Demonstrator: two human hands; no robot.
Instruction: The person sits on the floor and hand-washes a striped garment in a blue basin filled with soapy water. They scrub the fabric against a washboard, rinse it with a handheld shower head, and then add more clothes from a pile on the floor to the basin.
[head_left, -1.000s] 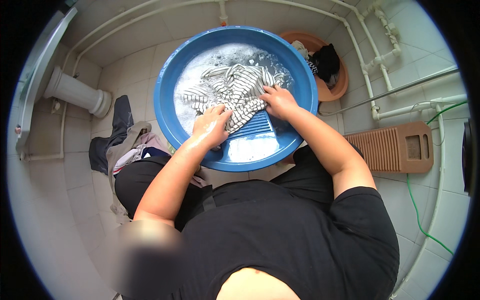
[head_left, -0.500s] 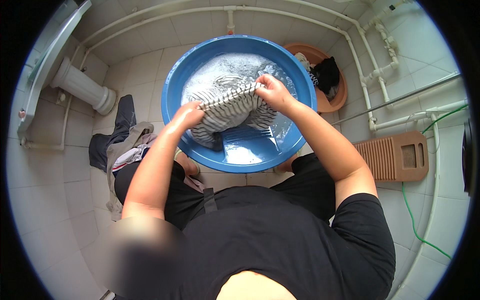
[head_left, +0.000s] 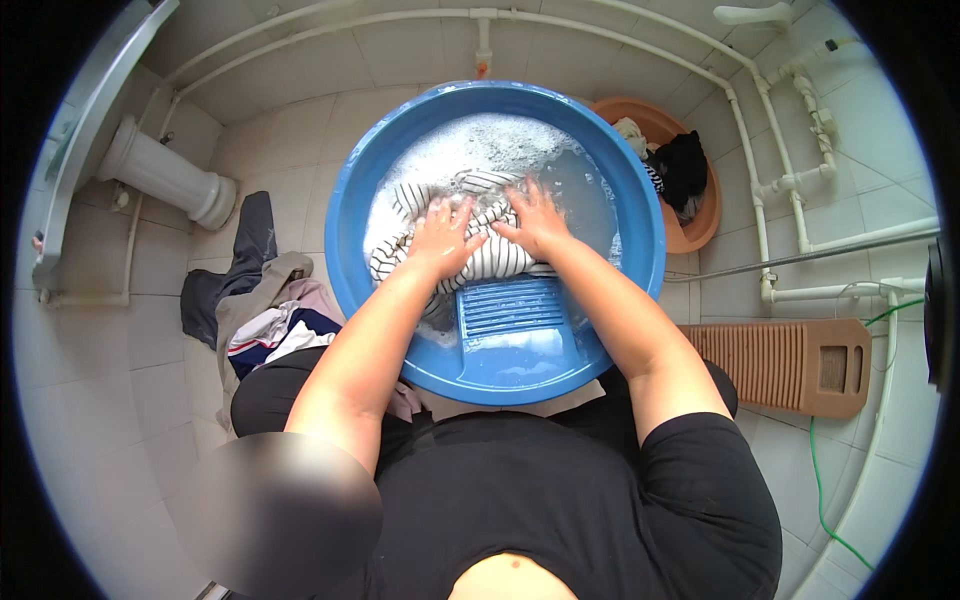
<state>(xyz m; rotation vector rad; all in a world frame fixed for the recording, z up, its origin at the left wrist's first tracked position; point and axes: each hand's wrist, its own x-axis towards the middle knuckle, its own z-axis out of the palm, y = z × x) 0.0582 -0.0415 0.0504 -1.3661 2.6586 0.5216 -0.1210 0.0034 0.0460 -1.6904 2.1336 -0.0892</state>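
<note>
A large round blue washtub holds sudsy water and a black-and-white striped garment. My left hand lies on the cloth with its fingers spread. Beside it, my right hand rests on the same garment, its fingers also spread and wet. Both palms press the cloth down into the suds, and part of it is under the water. Just nearer than the garment is the ridged blue washboard built into the tub's near side.
Behind the tub at right, an orange basin holds dark and light clothes. A brown washboard lies at my right. Several garments are heaped on the floor at left, near a white pedestal. White pipes run along the walls.
The striped garment was stretched up between my two closed hands; now it lies in the water. My hands have opened and pressed down on it, closer together.
</note>
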